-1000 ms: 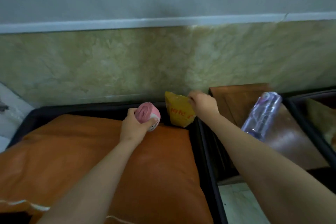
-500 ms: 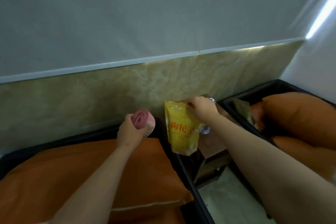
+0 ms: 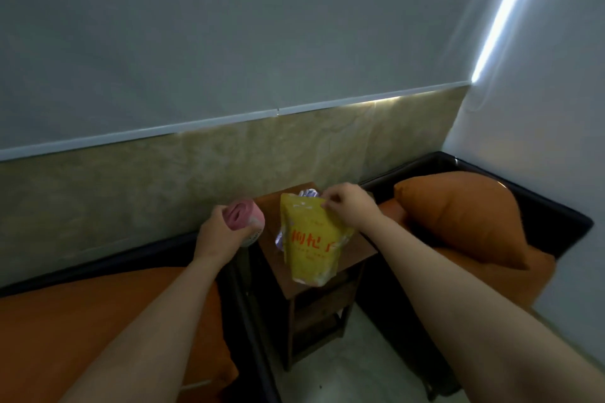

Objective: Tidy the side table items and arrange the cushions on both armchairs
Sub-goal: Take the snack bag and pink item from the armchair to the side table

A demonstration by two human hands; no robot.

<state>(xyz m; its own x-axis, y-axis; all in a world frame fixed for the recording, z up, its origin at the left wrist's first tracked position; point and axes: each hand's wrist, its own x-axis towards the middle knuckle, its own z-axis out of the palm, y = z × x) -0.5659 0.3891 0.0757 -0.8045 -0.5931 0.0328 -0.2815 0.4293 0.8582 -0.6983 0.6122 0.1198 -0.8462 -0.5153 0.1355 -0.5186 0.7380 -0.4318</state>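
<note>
My left hand point(image 3: 218, 235) grips a pink roll point(image 3: 244, 217) above the gap between the left armchair and the brown side table point(image 3: 361, 247). My right hand point(image 3: 348, 206) pinches the top edge of a yellow snack pouch point(image 3: 311, 239) with red lettering, which hangs over the table top. A clear purple bottle point(image 3: 307, 194) lies on the table, mostly hidden behind the pouch. An orange cushion point(image 3: 458, 222) leans in the right armchair. The left armchair holds an orange seat cushion point(image 3: 82, 321).
Both armchairs have dark frames point(image 3: 556, 206) that flank the narrow table. A beige marble wall panel point(image 3: 147, 180) runs behind everything. The table has lower shelves point(image 3: 320, 314) and pale floor point(image 3: 353, 370) shows in front of it.
The view has swung right, bringing the side table and the right armchair's cushion into sight. Both hands have carried the roll and the pouch rightward, over the table.
</note>
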